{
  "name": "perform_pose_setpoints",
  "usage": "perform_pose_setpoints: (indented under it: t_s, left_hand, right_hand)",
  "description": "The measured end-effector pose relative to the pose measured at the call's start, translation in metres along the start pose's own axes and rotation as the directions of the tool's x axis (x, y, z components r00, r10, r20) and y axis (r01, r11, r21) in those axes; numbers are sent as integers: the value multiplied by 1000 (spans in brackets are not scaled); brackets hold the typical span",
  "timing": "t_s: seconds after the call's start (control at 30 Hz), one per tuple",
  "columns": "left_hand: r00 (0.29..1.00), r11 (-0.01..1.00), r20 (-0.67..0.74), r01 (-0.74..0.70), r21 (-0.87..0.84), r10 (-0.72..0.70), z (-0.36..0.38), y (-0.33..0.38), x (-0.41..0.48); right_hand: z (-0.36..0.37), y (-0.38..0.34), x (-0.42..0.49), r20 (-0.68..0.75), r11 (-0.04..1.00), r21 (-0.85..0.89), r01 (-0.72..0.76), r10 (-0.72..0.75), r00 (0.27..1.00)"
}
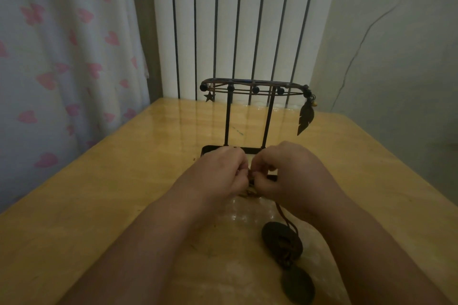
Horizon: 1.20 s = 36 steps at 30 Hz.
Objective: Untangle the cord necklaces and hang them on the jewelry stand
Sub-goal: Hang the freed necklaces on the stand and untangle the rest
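Where the tabletop (99, 181) comes closest to you, a flat, dark oval pendant (297, 285) lies on its glossy yellow wood. A second oval pendant (282, 240) sits just beyond it, with knotted brown cord across its face. A thin dark cord (282, 213) runs up from there and passes under your right wrist. Farther on, your left hand (223, 171) and right hand (287, 171) meet knuckle to knuckle. The fingers of both are curled in and pinched on the tangled cords (250, 182), a small brown bunch of strands held low over the wood.

Right behind your hands stands the jewelry stand (255, 89), made of thin black metal with a flat rectangular base, two upright rods and a rounded top frame with ball-tipped pegs. Brown cord is looped along that frame. A small star charm (209, 96) hangs at its left end and a dark feather pendant (306, 119) at its right.

Past the far edge rises a white radiator (235, 20) of tall vertical ribs. A pale curtain (62, 57) printed with pink hearts hangs to the left. To the right is a plain wall (396, 57) with a thin cable trailing down it.
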<state>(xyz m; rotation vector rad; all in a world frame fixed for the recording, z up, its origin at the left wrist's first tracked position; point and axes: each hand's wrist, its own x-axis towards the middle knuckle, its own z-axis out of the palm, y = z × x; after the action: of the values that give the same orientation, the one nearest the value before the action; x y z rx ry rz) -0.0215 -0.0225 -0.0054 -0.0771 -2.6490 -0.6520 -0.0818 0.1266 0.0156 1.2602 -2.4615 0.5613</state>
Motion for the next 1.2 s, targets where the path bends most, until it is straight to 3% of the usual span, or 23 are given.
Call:
perform_pose_setpoints:
  t_s: [0.3, 0.83, 1.2]
  left_hand:
    - [999, 1000, 38, 4, -18, -4, 6, -3, 2]
    - [999, 945, 6, 47, -323, -48, 7, -12, 3]
    - [996, 930, 25, 84, -358, -81, 9, -13, 4]
  right_hand:
    - [3, 2, 0, 42, 995, -54, 88, -86, 995]
    - [5, -4, 1, 32, 1000, 20, -21, 20, 999]
    - [7, -7, 1, 52, 993, 91, -68, 64, 997]
